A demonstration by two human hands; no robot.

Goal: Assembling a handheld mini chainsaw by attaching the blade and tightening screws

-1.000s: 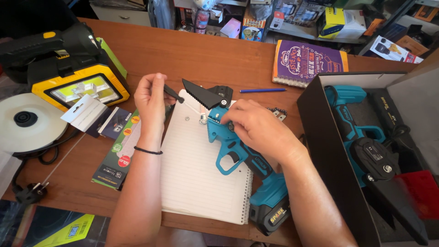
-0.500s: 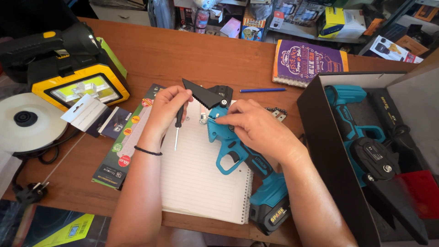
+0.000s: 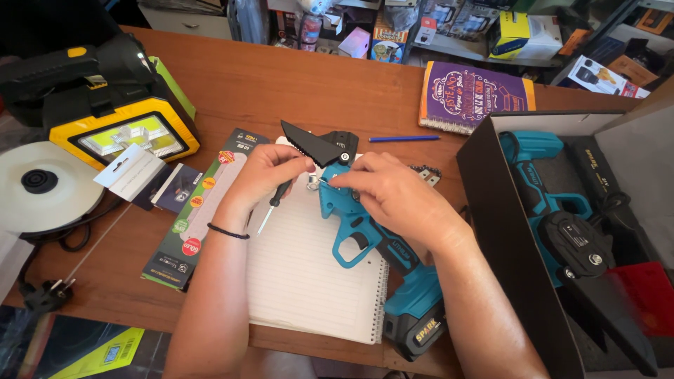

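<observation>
A teal cordless pruning tool [image 3: 365,235] with a black blade guard [image 3: 317,147] lies on a lined spiral notebook [image 3: 302,281] on the wooden desk. My left hand [image 3: 263,172] grips a small screwdriver [image 3: 270,210], its shaft pointing down toward me, and its fingertips sit at the tool's head. My right hand [image 3: 390,193] rests over the tool's head and pinches a small metal part beside the blade pivot. A battery pack [image 3: 414,323] sits at the tool's near end.
An open black box [image 3: 505,231] at right holds another teal tool. A yellow work light [image 3: 126,137], a white disc [image 3: 35,186], a green-edged package [image 3: 196,210], a purple notebook [image 3: 470,95], a blue pen [image 3: 404,138] and a plug [image 3: 45,295] lie around.
My left hand came down from a raised position to the tool's head, turning the screwdriver so its shaft points toward me. My right hand stayed on the tool.
</observation>
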